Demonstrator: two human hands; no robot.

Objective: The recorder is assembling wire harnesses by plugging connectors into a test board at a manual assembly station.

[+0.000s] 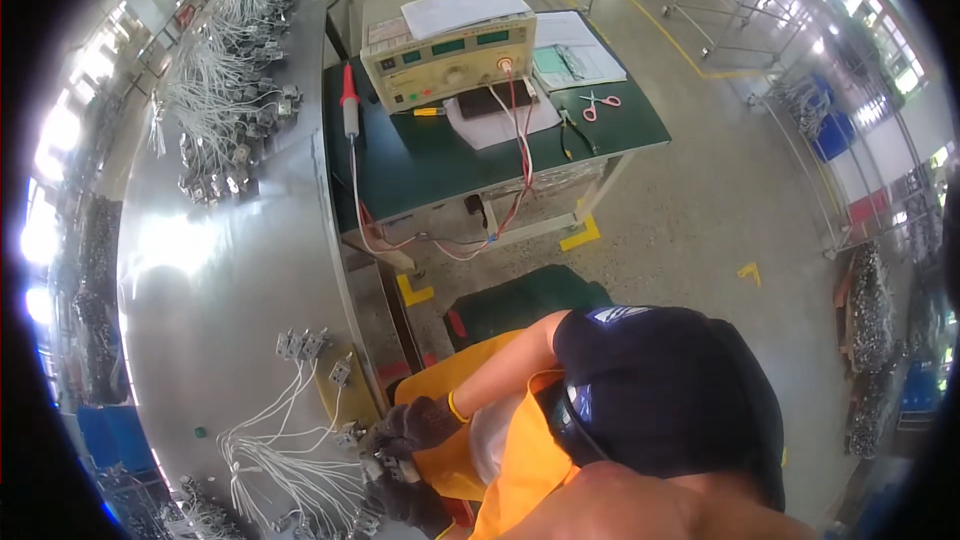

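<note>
Neither of my own hands shows in the head view. Close below me a person in a dark cap (665, 390) and an orange apron (520, 460) leans over the edge of a steel worktable (230, 270). This person's two dark-gloved hands, the upper hand (420, 425) and the lower hand (410, 502), are shut on small grey connectors at the table edge. A bundle of white wires (285, 465) with grey connector blocks (300, 345) fans out to the left of the gloves.
A green bench (430, 155) beyond holds a beige test instrument (450, 60) with red leads, a red-tipped probe (350, 100), papers and scissors (598, 102). Many white wire harnesses (225, 70) lie at the steel table's far end. Metal racks (700, 0) stand on the concrete floor.
</note>
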